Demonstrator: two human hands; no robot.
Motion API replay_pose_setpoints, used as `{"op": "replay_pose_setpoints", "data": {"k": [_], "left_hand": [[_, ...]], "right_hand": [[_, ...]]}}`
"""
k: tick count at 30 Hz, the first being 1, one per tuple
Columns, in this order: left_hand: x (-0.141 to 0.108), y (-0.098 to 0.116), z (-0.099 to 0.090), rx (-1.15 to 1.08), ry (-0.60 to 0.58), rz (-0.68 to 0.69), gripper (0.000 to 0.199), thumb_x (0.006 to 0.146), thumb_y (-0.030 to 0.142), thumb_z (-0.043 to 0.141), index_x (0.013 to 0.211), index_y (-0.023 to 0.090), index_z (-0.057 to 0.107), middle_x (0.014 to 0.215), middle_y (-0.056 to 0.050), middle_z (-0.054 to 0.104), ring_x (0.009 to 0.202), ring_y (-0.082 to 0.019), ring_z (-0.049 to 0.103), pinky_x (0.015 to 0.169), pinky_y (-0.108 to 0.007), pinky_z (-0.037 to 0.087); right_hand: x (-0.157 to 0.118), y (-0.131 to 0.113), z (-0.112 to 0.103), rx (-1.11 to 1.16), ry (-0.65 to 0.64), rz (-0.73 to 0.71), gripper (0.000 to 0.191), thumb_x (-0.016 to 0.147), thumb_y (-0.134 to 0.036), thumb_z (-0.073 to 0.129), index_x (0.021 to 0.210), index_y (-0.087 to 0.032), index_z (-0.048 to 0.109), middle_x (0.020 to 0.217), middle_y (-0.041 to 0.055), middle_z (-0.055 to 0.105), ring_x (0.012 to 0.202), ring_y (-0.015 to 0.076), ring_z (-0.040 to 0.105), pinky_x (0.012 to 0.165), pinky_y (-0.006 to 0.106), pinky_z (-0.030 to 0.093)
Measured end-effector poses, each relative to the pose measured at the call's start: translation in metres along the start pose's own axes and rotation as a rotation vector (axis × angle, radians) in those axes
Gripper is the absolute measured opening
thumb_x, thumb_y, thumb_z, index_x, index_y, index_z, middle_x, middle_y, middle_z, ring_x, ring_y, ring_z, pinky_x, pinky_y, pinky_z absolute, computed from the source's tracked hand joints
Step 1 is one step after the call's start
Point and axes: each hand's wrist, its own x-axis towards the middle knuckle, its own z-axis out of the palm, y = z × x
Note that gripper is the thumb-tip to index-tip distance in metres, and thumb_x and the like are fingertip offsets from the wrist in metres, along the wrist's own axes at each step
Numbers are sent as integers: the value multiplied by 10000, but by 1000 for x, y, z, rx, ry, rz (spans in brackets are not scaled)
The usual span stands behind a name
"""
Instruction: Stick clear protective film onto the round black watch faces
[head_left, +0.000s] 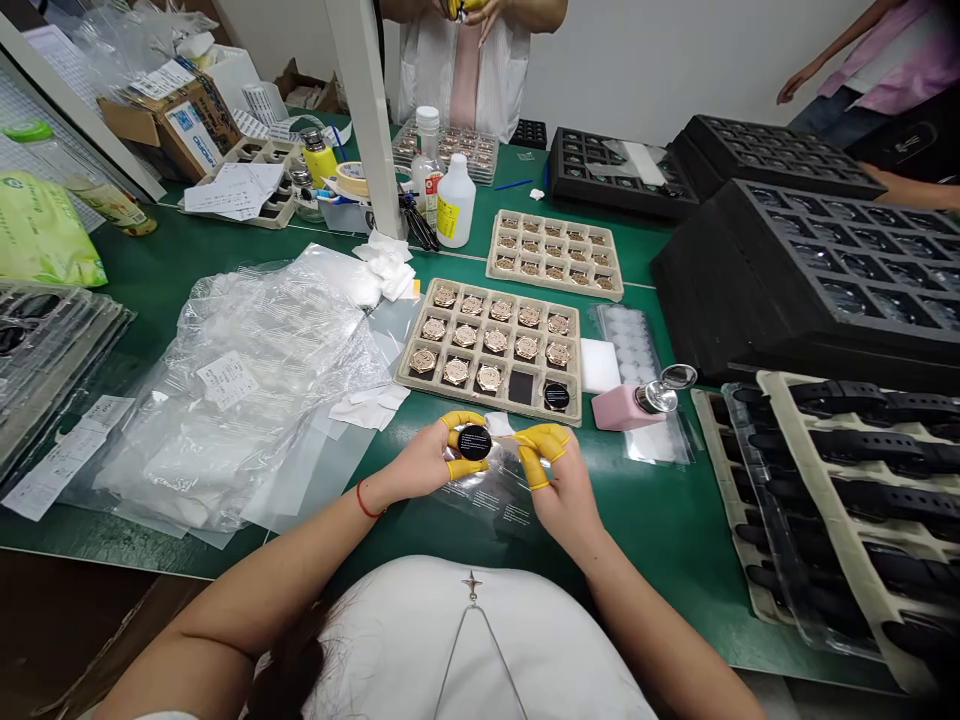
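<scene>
My left hand, with yellow finger cots, grips a round watch case by its edge. A black disc with small white print covers the side facing me. Just right of it, my right hand, also in yellow finger cots, is closed in a pinch. A thin, pale sliver reaches from its fingertips toward the case; its kind is unclear. Below both hands lies a clear plastic sheet with printed white text. Beyond them sits a beige compartment tray of gold-coloured watch cases, one black-covered at its near right corner.
A pink pump bottle and a white block stand right of the tray. Clear plastic bags cover the left side. Black foam trays and trays of watch straps fill the right. Another person works opposite.
</scene>
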Motion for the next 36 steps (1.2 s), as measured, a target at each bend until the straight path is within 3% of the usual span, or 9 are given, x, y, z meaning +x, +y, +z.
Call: {"op": "replay_pose_setpoints", "data": {"k": [5,12,20,28,36], "left_hand": [[-1,1,2,0,-28,29,431,727,253,679,1112,194,494,855,-14,596,718,-122,573,640,-226,461],[-2,1,0,63,-47,69,436,742,216,643,1146,196,479,902,-20,623,822,-153,623,723,-242,491],[-2,-2,1,130,-9,80,444,729,216,639,1149,200,495,998,-44,641,804,-166,639,727,-262,512],[-2,-1,2,135,-24,87,430,758,260,638,1159,199,494,900,-36,647,780,-166,629,735,-280,512],[-2,1,-1,152,0,93,439,759,292,654,1152,181,494,1002,-66,636,859,-189,624,770,-295,505]], "right_hand": [[2,-9,8,-52,-109,-61,203,906,-187,457,1062,-239,576,1147,70,571,1086,230,468,903,441,404],[-6,-19,16,-279,-120,-134,276,863,-103,464,1085,-230,568,1149,68,582,1152,260,427,1020,554,260],[-6,-21,17,-375,-67,-221,296,790,-44,470,976,-236,596,964,58,599,1104,249,443,1039,549,235],[6,-16,25,-394,-43,-182,232,822,-82,420,956,-201,566,927,73,592,988,235,475,1009,491,283],[20,-12,30,-456,-21,-152,242,744,-64,427,897,-181,574,835,84,563,876,251,446,922,457,345]]}}
